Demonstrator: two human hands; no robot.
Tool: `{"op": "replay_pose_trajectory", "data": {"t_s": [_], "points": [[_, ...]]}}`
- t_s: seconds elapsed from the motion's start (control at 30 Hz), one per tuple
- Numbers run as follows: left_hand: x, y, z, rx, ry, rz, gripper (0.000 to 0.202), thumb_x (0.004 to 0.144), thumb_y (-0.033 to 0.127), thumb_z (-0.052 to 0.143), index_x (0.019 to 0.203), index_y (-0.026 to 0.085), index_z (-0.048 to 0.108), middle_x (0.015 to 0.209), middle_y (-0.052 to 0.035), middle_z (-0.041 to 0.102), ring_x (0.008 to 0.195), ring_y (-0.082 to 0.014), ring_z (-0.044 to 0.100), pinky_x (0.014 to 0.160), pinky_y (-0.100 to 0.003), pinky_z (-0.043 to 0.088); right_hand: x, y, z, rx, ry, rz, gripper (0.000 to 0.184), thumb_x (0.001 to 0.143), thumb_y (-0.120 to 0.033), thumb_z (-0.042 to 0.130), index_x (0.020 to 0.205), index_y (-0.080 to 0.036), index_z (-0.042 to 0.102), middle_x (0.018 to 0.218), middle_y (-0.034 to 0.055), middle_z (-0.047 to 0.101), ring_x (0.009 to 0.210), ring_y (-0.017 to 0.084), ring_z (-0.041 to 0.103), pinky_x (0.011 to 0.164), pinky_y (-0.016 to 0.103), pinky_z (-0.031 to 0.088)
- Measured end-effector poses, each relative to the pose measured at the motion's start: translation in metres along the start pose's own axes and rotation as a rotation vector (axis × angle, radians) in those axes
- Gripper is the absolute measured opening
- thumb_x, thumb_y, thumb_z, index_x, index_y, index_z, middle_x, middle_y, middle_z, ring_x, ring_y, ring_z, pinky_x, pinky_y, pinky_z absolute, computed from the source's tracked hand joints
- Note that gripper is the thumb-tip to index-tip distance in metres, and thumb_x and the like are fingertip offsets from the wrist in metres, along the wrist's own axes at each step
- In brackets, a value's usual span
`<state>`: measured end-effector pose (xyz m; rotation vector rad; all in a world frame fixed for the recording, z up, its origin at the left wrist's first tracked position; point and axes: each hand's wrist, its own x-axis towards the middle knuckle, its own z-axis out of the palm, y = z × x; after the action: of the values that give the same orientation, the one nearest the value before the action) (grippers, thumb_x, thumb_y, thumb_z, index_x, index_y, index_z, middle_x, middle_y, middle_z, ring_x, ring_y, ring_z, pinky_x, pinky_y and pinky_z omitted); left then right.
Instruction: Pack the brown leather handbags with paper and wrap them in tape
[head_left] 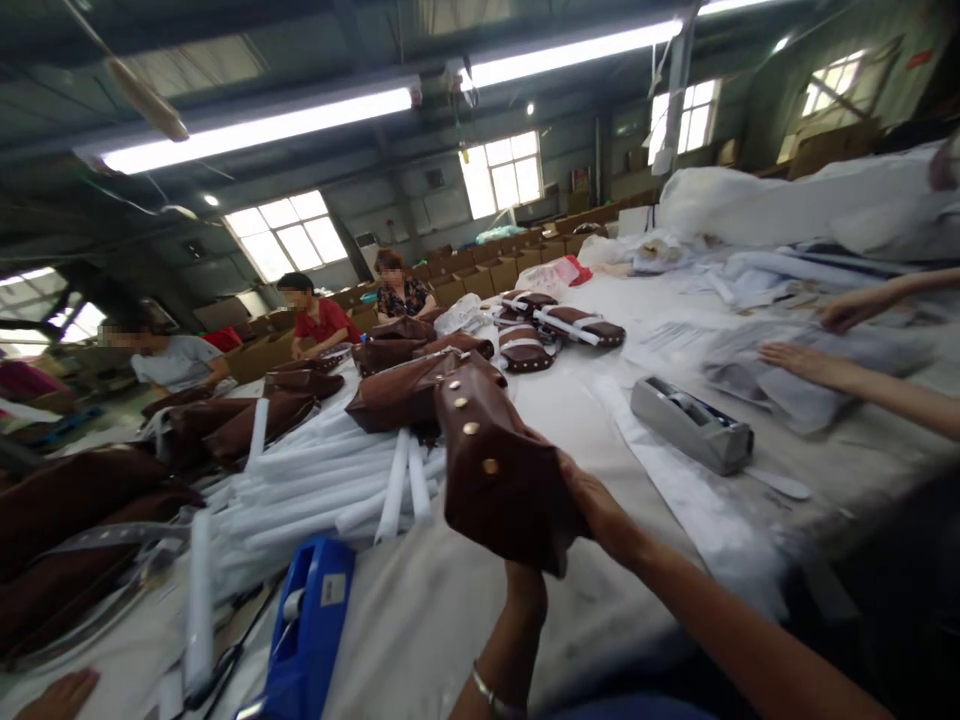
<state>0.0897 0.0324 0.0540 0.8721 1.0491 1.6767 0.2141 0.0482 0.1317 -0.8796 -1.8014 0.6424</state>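
Observation:
Both my hands hold up a folded brown leather piece point(491, 470) with a row of brass studs, above the white table point(442, 610). My right hand point(600, 510) grips its right edge, fingers wrapped round it. My left hand point(525, 590) comes up from below, mostly hidden behind the piece, a bracelet on its wrist. More brown pieces point(405, 385) lie just behind, beside a heap of white rolled tubes point(330, 485).
A blue tape dispenser point(307, 630) stands at front left, a grey one point(694, 425) to the right. Another person's arms point(855, 375) reach in at right over white sheets. Three people sit at the far left. Bundled brown pieces point(559, 325) lie further back.

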Motion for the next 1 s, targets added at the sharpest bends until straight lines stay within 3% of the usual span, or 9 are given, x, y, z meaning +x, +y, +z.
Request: {"op": "replay_pose_trajectory", "data": {"t_s": [0.17, 0.37, 0.4, 0.47, 0.53, 0.6, 0.73, 0.87, 1.0], "points": [[-0.026, -0.021, 0.024, -0.25, -0.115, -0.277, 0.045, 0.094, 0.049, 0.047, 0.125, 0.021, 0.063, 0.134, -0.01, 0.064, 0.13, -0.0212, 0.055, 0.111, -0.035, 0.044, 0.002, 0.005, 0.011, -0.52, -0.262, -0.134, 0.063, 0.094, -0.052, 0.055, 0.152, -0.032, 0.038, 0.16, 0.0051, 0.035, 0.147, 0.033, 0.03, 0.12, 0.059, 0.024], [-0.099, -0.009, -0.028, 0.119, -0.532, -0.625, 0.038, 0.085, 0.046, 0.065, 0.092, 0.011, 0.075, 0.085, -0.0147, 0.077, 0.079, -0.0283, 0.074, 0.07, -0.038, 0.061, -0.064, 0.063, 0.04, -0.594, -0.533, -0.285, 0.058, 0.092, -0.024, 0.058, 0.148, -0.031, 0.044, 0.157, 0.0022, 0.041, 0.147, 0.027, 0.03, 0.121, 0.054, 0.025], [-0.103, 0.005, -0.037, 0.21, -0.577, -0.573, 0.031, 0.082, 0.041, 0.07, 0.089, 0.012, 0.076, 0.078, -0.0116, 0.076, 0.073, -0.0258, 0.074, 0.07, -0.036, 0.061, -0.072, 0.068, 0.042, -0.59, -0.532, -0.305, 0.06, 0.092, -0.02, 0.056, 0.149, -0.03, 0.043, 0.158, 0.002, 0.039, 0.149, 0.026, 0.028, 0.122, 0.054, 0.024], [-0.093, 0.035, -0.053, 0.623, -0.534, -0.127, 0.025, 0.093, 0.037, 0.059, 0.096, 0.019, 0.075, 0.084, -0.0054, 0.077, 0.078, -0.0198, 0.073, 0.08, -0.033, 0.059, -0.079, 0.071, 0.043, -0.575, -0.53, -0.342, 0.063, 0.09, -0.016, 0.055, 0.15, -0.026, 0.04, 0.158, 0.0039, 0.039, 0.149, 0.026, 0.027, 0.122, 0.052, 0.025], [-0.067, 0.057, -0.067, 0.963, -0.398, 0.369, 0.026, 0.095, 0.032, 0.056, 0.114, 0.022, 0.07, 0.11, -0.0063, 0.075, 0.103, -0.0208, 0.071, 0.096, -0.035, 0.055, -0.077, 0.07, 0.038, -0.551, -0.535, -0.372, 0.063, 0.089, -0.014, 0.054, 0.15, -0.022, 0.04, 0.156, 0.0067, 0.042, 0.148, 0.025, 0.031, 0.121, 0.05, 0.03], [-0.036, 0.063, -0.08, 1.262, -0.503, 0.631, 0.046, 0.091, 0.029, 0.062, 0.137, 0.022, 0.056, 0.14, -0.0088, 0.06, 0.132, -0.0272, 0.054, 0.113, -0.046, 0.044, -0.073, 0.067, 0.026, -0.538, -0.557, -0.395, 0.062, 0.089, -0.012, 0.052, 0.15, -0.02, 0.041, 0.154, 0.0078, 0.045, 0.146, 0.025, 0.035, 0.119, 0.048, 0.034], [-0.004, 0.039, -0.108, 1.459, -0.673, 0.822, 0.057, 0.089, 0.003, 0.046, 0.143, 0.021, 0.049, 0.143, -0.0046, 0.058, 0.132, -0.0217, 0.054, 0.112, -0.044, 0.047, -0.078, 0.071, -0.017, -0.63, -0.534, -0.319, 0.077, 0.08, -0.001, 0.048, 0.153, -0.023, 0.036, 0.156, 0.0053, 0.042, 0.145, 0.024, 0.036, 0.119, 0.047, 0.037], [-0.015, 0.005, -0.13, 1.336, -0.514, 0.926, 0.061, 0.087, -0.004, 0.037, 0.139, 0.025, 0.053, 0.134, -0.0014, 0.065, 0.123, -0.0155, 0.061, 0.103, -0.034, 0.055, -0.113, 0.1, -0.042, -0.727, -0.293, -0.226, 0.09, 0.072, 0.006, 0.037, 0.155, -0.027, 0.029, 0.157, 0.0029, 0.039, 0.147, 0.023, 0.031, 0.117, 0.048, 0.039], [-0.026, -0.011, -0.138, 1.256, -0.443, 0.945, 0.062, 0.085, -0.005, 0.035, 0.134, 0.025, 0.058, 0.129, 0.0, 0.068, 0.118, -0.015, 0.065, 0.099, -0.033, 0.058, -0.144, 0.126, -0.034, -0.751, -0.148, -0.248, 0.08, 0.081, 0.003, 0.03, 0.154, -0.031, 0.032, 0.155, 0.003, 0.043, 0.146, 0.023, 0.034, 0.115, 0.052, 0.041]]}}
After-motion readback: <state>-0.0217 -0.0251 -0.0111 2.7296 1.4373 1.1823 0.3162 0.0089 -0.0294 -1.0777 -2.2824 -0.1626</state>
